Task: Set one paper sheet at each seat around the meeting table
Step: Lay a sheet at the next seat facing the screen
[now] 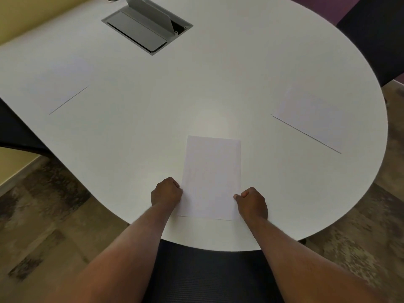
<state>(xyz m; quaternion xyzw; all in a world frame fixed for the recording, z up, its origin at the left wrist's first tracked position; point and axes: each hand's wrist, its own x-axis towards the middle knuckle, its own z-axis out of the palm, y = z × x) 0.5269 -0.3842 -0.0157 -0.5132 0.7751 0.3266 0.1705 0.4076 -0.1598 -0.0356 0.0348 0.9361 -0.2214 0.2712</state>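
A white paper sheet [211, 178] lies flat on the white meeting table [153, 119], near its front rounded edge. My left hand [167, 191] pinches the sheet's left edge and my right hand [251, 202] pinches its right edge, both with fingers curled. A second sheet [310, 119] lies near the table's right edge. A third sheet [63, 86] rests at the left side, faint against the tabletop.
A black mesh chair [209, 274] stands tucked under the table's front edge between my arms. Another dark chair [376, 38] sits at the far right, and one [15, 134] at the left. A grey cable box [146, 29] with a raised lid is set into the table's far middle.
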